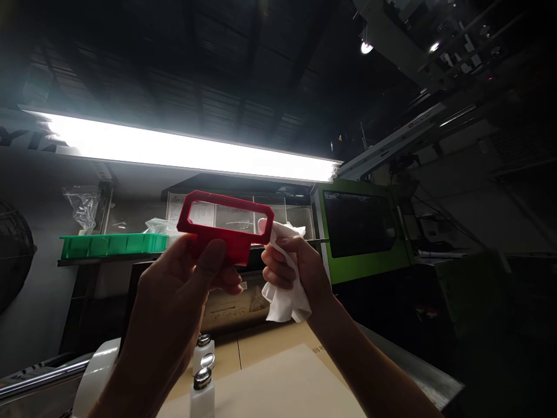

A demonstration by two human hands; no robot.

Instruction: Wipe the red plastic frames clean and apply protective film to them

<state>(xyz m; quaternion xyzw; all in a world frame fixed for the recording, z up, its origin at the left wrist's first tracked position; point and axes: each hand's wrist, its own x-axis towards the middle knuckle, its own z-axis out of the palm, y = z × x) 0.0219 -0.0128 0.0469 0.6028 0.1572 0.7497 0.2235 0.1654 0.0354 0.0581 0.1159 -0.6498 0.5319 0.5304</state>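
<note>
My left hand [183, 284] holds up a red plastic frame part [226, 223] by its lower tab, thumb pressed on the front. The part has a wide rectangular opening and is raised toward the bright tube light [187, 152]. My right hand [289, 267] is closed around a white cloth [285, 299], which touches the right end of the red part. Both hands are in front of my face, above the bench.
A cardboard sheet [278, 383] covers the bench below, with small white bottles with metal caps [202, 377] and a tape roll [98, 371] on the left. A green tray [113, 245] sits on a shelf. A green moulding machine [365, 232] stands at the right.
</note>
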